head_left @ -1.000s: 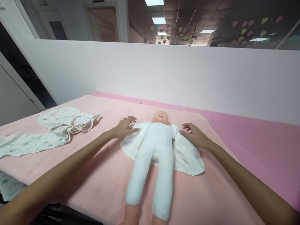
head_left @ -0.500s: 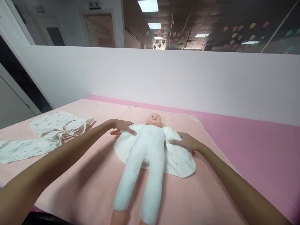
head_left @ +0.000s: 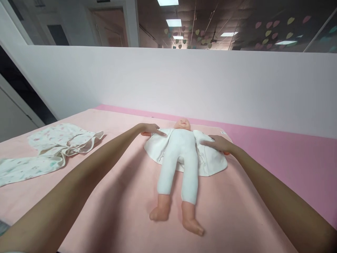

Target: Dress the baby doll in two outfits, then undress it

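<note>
Shifted farther off, the probably light, soft doll is best held by its torso; the jacket is touched by left hand and right hand, grip unclear.

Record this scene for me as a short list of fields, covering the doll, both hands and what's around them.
Centre: doll, on its back, feet toward the camera
Garment: white jacket, open, spread out on both sides of the torso
Left hand: at one sleeve; grip unclear
Right hand: at the other sleeve; grip unclear
Far left: printed clothes, crumpled
Surface: pink blanket
Behind: white wall
</note>
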`<state>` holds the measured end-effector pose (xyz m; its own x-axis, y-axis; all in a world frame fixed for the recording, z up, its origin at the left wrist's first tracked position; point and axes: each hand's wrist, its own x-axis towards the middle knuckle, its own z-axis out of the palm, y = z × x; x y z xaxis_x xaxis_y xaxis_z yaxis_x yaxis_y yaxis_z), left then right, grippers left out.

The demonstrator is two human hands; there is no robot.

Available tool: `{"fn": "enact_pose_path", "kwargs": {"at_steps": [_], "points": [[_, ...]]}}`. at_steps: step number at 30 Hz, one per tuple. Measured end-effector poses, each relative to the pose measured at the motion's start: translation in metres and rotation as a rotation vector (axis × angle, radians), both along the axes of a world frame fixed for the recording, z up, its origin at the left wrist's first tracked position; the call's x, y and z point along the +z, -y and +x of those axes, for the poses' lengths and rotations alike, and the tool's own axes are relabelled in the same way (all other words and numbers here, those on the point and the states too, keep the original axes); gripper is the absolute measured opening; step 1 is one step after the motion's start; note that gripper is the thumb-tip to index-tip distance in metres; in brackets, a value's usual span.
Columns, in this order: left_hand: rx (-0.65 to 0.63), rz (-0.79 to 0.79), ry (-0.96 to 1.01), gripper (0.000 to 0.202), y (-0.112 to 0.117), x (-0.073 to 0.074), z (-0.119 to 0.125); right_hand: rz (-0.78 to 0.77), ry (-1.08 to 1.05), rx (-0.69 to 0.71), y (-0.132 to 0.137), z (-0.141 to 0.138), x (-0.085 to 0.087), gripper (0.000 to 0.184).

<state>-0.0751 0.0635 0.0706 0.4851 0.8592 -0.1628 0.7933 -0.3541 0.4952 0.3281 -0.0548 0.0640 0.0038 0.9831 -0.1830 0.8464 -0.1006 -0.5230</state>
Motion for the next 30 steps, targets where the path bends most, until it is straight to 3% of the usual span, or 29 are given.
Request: {"fn": "enact_pose_path", "kwargs": {"at_steps": [3,5,7,9,10,12,14,17,23,30], "points": [[0.045,-0.098,-0.047,0.074,-0.006,-0.009,-0.004,-0.024,0.029,-0.024,-0.006,0.004,-0.012,0.075],[0.115,-0.063,-0.037,0.07,0.002,-0.02,-0.006,0.084,0.062,-0.027,0.0,0.005,-0.022,0.071],[0.238,0.156,0.022,0.061,0.025,-0.034,-0.008,0.349,0.147,-0.014,0.015,0.001,-0.032,0.063],[0.333,0.481,0.092,0.05,0.061,-0.049,-0.011,0.644,0.251,0.044,0.04,-0.009,-0.039,0.051],[0.293,0.584,0.113,0.044,0.082,-0.056,-0.012,0.737,0.288,0.098,0.055,-0.017,-0.042,0.044],[0.092,0.639,0.148,0.036,0.125,-0.067,-0.013,0.785,0.289,0.221,0.088,-0.036,-0.047,0.03],[-0.073,0.605,0.161,0.03,0.164,-0.072,-0.011,0.733,0.258,0.324,0.119,-0.056,-0.052,0.014],[-0.191,0.523,0.176,0.023,0.2,-0.074,-0.003,0.639,0.198,0.356,0.149,-0.079,-0.065,0.012],[-0.131,0.52,0.115,0.018,0.207,-0.087,0.011,0.632,0.034,0.253,0.154,-0.083,-0.091,0.016],[-0.099,0.554,0.096,0.012,0.198,-0.098,0.011,0.619,-0.039,0.227,0.147,-0.077,-0.096,0.013]]}}
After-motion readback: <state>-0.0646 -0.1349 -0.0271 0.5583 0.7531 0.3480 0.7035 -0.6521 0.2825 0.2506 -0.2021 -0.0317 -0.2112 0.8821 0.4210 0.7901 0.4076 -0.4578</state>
